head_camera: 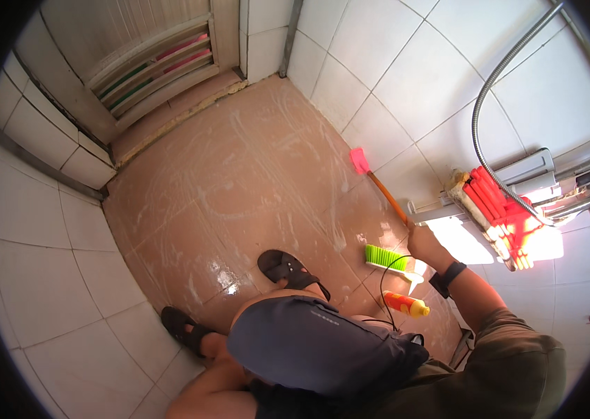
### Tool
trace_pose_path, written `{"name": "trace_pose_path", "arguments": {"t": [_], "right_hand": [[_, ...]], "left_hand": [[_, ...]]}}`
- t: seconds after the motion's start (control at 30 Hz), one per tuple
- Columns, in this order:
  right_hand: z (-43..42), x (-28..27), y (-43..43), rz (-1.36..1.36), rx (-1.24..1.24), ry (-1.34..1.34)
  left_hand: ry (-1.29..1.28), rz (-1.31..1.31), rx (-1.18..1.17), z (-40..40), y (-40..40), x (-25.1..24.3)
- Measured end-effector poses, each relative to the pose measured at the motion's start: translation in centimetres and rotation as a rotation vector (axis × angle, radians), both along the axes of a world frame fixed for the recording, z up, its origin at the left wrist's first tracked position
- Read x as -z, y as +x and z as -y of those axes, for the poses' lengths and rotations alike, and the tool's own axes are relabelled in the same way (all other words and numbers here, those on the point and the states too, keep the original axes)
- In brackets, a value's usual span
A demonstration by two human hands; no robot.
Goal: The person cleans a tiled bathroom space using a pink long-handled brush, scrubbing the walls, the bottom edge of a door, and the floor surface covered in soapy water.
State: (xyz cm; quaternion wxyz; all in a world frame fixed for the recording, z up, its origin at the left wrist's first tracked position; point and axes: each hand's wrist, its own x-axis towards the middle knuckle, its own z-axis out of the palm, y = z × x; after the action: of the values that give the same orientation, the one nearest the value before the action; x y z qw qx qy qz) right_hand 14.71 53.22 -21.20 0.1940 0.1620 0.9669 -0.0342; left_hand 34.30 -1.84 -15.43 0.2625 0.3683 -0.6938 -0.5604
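Note:
My right hand (427, 245) is closed around the orange-brown handle (388, 195) of a long-handled floor brush. Its pink head (359, 160) rests low by the right tiled wall, where wall and floor meet. Just below that hand lies a brush with green bristles (385, 257) and a white back on the floor. Closer to my body, a yellow bottle (404, 304) with a red label is lying on its side. Whitish, foamy streaks cover the wet reddish-brown tile floor (253, 173). My left hand is out of view.
A louvred door (153, 68) with a raised sill stands at the far left. Along the right wall are a metal shower hose (478, 115) and a red mop head (499, 204). White tiled walls (38, 283) enclose the floor. A thin black cable (383, 285) hangs near my right wrist.

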Motion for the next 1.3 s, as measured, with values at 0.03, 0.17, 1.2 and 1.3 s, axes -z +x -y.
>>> {"name": "trace_pose_path", "arguments": {"t": [0.03,0.17,1.2,1.3], "right_hand": [[-0.7,-0.3,3.3,-0.008,-0.132,-0.056],[5.1,-2.9,9.0,0.209,0.001,-0.212],[7.9,-5.7,11.9,0.337,-0.207,-0.263],[6.0,-6.9,13.8,0.355,-0.215,-0.206]], "left_hand": [[0.007,-0.003,0.001,-0.1,0.1,0.0],[0.022,-0.021,-0.003,-0.4,0.5,-0.4],[1.28,-0.497,1.267,-11.5,-6.8,-21.0],[1.362,-0.456,1.223,-12.0,-6.6,-20.9]]}}
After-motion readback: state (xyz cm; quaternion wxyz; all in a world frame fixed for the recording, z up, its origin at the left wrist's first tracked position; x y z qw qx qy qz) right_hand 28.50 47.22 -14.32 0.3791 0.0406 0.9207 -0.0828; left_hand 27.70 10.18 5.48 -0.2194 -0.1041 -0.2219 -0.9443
